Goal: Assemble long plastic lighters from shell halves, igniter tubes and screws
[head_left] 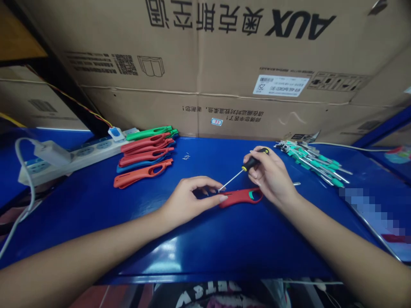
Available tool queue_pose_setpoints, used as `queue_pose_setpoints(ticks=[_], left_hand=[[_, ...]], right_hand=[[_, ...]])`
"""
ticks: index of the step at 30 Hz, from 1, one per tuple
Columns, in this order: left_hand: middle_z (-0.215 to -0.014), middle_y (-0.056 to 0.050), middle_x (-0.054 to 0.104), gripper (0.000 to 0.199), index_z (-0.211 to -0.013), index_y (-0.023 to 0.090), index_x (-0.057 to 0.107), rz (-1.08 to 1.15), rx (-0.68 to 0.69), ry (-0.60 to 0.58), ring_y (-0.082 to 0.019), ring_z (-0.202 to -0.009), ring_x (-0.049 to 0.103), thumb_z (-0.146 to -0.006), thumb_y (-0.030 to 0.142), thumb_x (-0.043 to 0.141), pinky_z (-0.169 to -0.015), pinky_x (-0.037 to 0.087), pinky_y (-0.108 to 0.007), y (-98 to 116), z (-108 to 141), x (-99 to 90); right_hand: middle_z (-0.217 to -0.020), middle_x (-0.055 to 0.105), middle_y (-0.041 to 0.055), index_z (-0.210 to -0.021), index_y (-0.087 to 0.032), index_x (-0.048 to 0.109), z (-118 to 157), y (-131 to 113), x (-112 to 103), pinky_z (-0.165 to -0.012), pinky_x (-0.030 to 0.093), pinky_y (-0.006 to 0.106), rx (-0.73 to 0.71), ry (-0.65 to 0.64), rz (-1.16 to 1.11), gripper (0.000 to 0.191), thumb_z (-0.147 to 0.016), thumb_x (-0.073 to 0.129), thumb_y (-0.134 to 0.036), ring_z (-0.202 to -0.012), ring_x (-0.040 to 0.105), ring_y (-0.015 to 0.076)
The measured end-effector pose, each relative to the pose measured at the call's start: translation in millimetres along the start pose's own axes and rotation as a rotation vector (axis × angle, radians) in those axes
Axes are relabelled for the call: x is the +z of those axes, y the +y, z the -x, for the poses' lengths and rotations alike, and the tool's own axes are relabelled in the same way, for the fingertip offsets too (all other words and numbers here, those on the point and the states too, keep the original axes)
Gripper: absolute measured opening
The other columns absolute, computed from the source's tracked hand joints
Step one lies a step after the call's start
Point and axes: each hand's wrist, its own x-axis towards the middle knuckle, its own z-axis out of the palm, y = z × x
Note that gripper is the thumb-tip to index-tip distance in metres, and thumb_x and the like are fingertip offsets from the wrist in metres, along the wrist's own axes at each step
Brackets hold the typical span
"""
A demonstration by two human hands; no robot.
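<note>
A red long-neck lighter [237, 198] with a green trigger lies on the blue table in front of me. My left hand [192, 199] holds its left end, with the thumb on the near side and the fingers curled at the far side. In my right hand [271, 175] is a screwdriver [233, 179] with a black and yellow handle, gripped between thumb and fingers. The screwdriver's thin shaft slants down left, its tip at the lighter's far edge beside my left fingertips. A small pale screw may be at the tip, too small to tell.
Small screws [186, 156] lie loose on the blue table [205, 244]. Left of them are stacked lighter casings [144, 173] and a white power strip [93, 149]. Green lighter inner parts with metal tubes [316, 162] are piled at right. A large cardboard box [208, 64] stands behind.
</note>
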Motion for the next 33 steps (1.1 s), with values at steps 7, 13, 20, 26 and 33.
queue_pose_setpoints(ticks=[7, 13, 20, 26, 33], left_hand=[[-0.085, -0.004, 0.078, 0.008, -0.085, 0.018, 0.081, -0.045, 0.085, 0.04, -0.016, -0.076, 0.071, -0.085, 0.024, 0.076, -0.069, 0.053, -0.027, -0.3, 0.9, -3.0], [-0.082, -0.004, 0.078, 0.007, -0.085, 0.019, 0.081, -0.11, 0.132, 0.041, -0.016, -0.074, 0.069, -0.085, 0.024, 0.077, -0.069, 0.052, -0.028, -3.5, 1.3, -3.7], [-0.074, -0.002, 0.075, 0.009, -0.079, 0.018, 0.079, -0.245, 0.206, -0.09, -0.014, -0.068, 0.065, -0.086, 0.023, 0.076, -0.064, 0.049, -0.026, -3.2, 5.0, -1.7], [-0.074, -0.001, 0.074, 0.013, -0.08, 0.018, 0.078, -0.302, 0.221, -0.359, -0.014, -0.071, 0.064, -0.09, 0.025, 0.071, -0.071, 0.05, -0.027, 0.3, 10.2, -0.1], [-0.074, 0.0, 0.072, 0.009, -0.085, 0.019, 0.077, -0.251, 0.245, -0.345, -0.014, -0.073, 0.065, -0.089, 0.027, 0.074, -0.073, 0.05, -0.027, -1.4, 9.3, 1.9]], right_hand=[[-0.07, 0.068, -0.004, -0.089, -0.024, 0.047, -1.4, 3.8, -2.2, -0.031, 0.033, 0.016, -0.006, -0.005, -0.001, 0.035, -0.072, 0.078, -0.031, -0.039, 0.046, 0.0068], [-0.07, 0.068, -0.005, -0.09, -0.025, 0.046, -1.7, 4.3, -2.4, -0.03, 0.036, 0.016, -0.043, -0.047, 0.039, 0.034, -0.076, 0.077, -0.032, -0.038, 0.048, 0.007], [-0.075, 0.068, -0.0039, -0.096, -0.025, 0.048, 7.9, -6.9, -4.9, -0.033, 0.044, 0.019, -0.243, -0.303, 0.256, 0.03, -0.086, 0.075, -0.033, -0.039, 0.052, 0.0076], [-0.091, 0.068, 0.0013, -0.123, -0.025, 0.049, 24.9, -18.6, -11.1, -0.048, 0.051, 0.02, -0.231, -0.717, 0.374, 0.032, -0.096, 0.065, -0.027, -0.057, 0.059, 0.0083], [-0.094, 0.066, 0.0004, -0.144, -0.031, 0.036, 36.8, -15.8, -3.4, -0.055, 0.052, 0.022, -0.248, -0.699, 0.41, 0.06, -0.094, 0.067, -0.02, -0.067, 0.063, 0.0103]])
